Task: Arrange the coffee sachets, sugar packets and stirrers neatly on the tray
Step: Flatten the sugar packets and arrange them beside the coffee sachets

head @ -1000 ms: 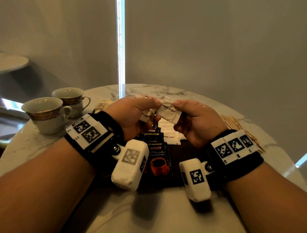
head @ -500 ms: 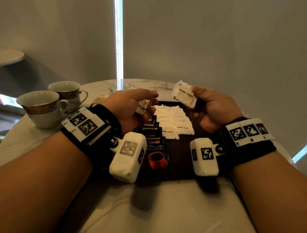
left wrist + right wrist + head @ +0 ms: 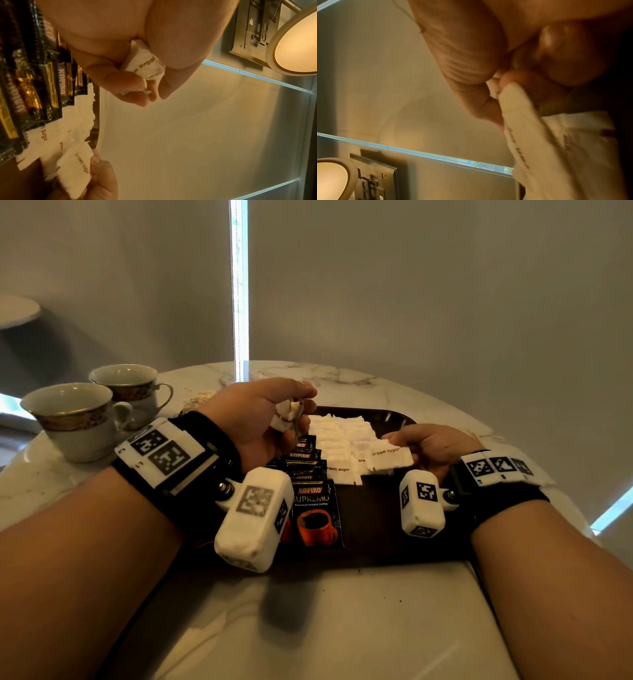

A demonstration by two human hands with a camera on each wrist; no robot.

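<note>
A dark tray (image 3: 376, 525) lies on the marble table and holds a column of black Kopiko coffee sachets (image 3: 317, 513) (image 3: 39, 86) beside rows of white sugar packets (image 3: 342, 440) (image 3: 51, 136). My left hand (image 3: 267, 419) (image 3: 137, 81) hovers over the tray's left side and grips a small bunch of brown sugar packets (image 3: 286, 416) (image 3: 144, 65). Low over the tray, my right hand (image 3: 428, 445) (image 3: 496, 88) pinches one brown sugar packet (image 3: 390, 457) (image 3: 75, 171) (image 3: 522, 128) at the right end of the front row. Wooden stirrers (image 3: 474, 435) peek out behind the right hand.
Two gold-banded teacups (image 3: 73, 419) (image 3: 132, 392) stand on the table's left side. A small pale crumpled pile (image 3: 198, 400) lies behind the left wrist. The round table's near edge and a grey wall bound the scene.
My right hand pulled one sugar packet away from the left hand, swung right and came down to the tray's front row. The left hand kept its bunch and barely moved.
</note>
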